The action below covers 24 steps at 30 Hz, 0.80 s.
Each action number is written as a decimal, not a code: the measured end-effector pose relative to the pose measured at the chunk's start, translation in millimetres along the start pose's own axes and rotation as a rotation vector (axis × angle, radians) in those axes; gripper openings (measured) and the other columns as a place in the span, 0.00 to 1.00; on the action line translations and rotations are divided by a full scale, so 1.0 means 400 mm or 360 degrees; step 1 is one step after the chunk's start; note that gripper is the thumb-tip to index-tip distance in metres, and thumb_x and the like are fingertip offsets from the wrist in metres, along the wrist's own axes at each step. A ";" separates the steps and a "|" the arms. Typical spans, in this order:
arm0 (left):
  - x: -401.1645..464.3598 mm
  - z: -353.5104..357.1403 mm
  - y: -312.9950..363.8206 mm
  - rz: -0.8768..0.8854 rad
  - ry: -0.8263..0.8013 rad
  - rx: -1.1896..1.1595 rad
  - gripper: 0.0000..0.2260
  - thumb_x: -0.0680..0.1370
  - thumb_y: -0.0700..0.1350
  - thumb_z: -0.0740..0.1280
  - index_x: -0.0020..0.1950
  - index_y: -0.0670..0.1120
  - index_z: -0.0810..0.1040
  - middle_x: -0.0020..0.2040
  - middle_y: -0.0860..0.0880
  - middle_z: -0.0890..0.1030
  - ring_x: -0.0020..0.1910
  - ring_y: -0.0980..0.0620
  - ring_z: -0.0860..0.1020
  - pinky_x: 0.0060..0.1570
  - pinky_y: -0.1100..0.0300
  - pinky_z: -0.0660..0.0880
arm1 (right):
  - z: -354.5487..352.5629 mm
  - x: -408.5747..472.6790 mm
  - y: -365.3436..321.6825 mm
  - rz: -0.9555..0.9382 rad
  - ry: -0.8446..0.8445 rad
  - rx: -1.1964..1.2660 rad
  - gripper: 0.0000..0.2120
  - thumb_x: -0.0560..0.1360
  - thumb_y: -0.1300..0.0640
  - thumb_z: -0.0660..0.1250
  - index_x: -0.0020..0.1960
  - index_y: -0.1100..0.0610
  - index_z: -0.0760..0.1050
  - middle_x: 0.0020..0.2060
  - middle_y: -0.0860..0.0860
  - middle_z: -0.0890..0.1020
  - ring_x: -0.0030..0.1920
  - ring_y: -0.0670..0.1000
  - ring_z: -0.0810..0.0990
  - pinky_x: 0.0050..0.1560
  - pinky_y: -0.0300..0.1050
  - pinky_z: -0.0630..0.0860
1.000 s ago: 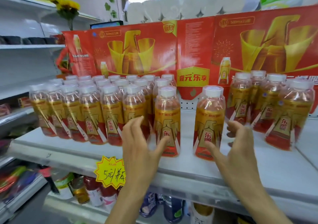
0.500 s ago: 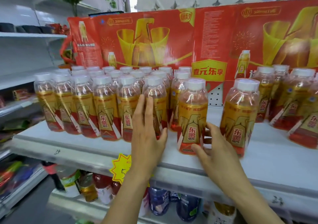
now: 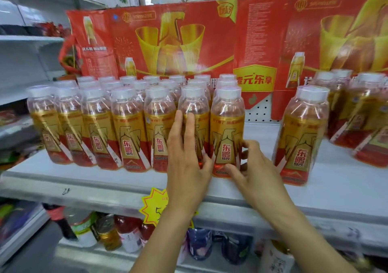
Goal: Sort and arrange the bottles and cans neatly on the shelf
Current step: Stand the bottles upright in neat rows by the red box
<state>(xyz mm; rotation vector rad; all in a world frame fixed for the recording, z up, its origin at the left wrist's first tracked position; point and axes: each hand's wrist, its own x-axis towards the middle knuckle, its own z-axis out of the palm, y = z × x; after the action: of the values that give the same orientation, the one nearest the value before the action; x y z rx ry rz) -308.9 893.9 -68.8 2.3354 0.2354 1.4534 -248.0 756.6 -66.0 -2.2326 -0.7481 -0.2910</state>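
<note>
- At the right end of the packed block of bottles [image 3: 130,126], on the white shelf [image 3: 105,180]: the end bottle [image 3: 227,132] stands upright, long axis vertical, touching its left neighbour.
- My right hand [image 3: 255,167] is on that end bottle's right side, low on the label; fingers curled round its base, thumb at the front. It is the nearer hand.
- My left hand [image 3: 186,157] lies flat, fingers straight, pressed on the front of the neighbour bottle [image 3: 195,113] just left of the end bottle. Holds nothing.
- Right of the end bottle: bare gap, then a lone bottle [image 3: 302,134], upright, apart from the block.
- Judgement: the lone bottle lies to the right of my right hand; the next move likely calls for a leftward slide to close the gap.
- Further right: a loose group of bottles [image 3: 361,113], some tilted.
- Containers: red carton [image 3: 178,42] behind the block; contents not visible.
</note>
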 end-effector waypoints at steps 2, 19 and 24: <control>-0.001 0.001 0.000 0.0003 0.0004 0.0003 0.37 0.75 0.36 0.68 0.79 0.44 0.54 0.80 0.47 0.51 0.78 0.50 0.51 0.74 0.53 0.60 | 0.007 0.000 -0.001 0.0012 0.0015 -0.0031 0.24 0.75 0.47 0.68 0.64 0.47 0.59 0.57 0.49 0.78 0.49 0.51 0.82 0.48 0.53 0.80; 0.210 -0.047 0.187 0.0387 -0.0447 0.0368 0.34 0.76 0.60 0.62 0.78 0.49 0.58 0.79 0.50 0.53 0.77 0.50 0.54 0.72 0.58 0.50 | -0.239 -0.028 0.164 0.0248 0.0295 0.0313 0.39 0.69 0.49 0.75 0.73 0.48 0.59 0.62 0.46 0.71 0.58 0.44 0.72 0.58 0.47 0.74; 0.380 -0.039 0.236 0.0054 -0.0985 0.0297 0.32 0.77 0.58 0.65 0.78 0.53 0.59 0.77 0.53 0.63 0.74 0.52 0.63 0.69 0.55 0.61 | -0.244 0.061 0.184 0.0191 -0.0089 0.0420 0.26 0.70 0.50 0.76 0.63 0.45 0.68 0.50 0.39 0.79 0.50 0.37 0.77 0.49 0.39 0.77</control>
<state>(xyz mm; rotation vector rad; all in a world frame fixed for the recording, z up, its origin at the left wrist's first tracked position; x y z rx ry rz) -259.3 862.1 101.0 2.8154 0.1615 0.6804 -182.8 656.2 -31.4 -2.0314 -0.6387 -0.0667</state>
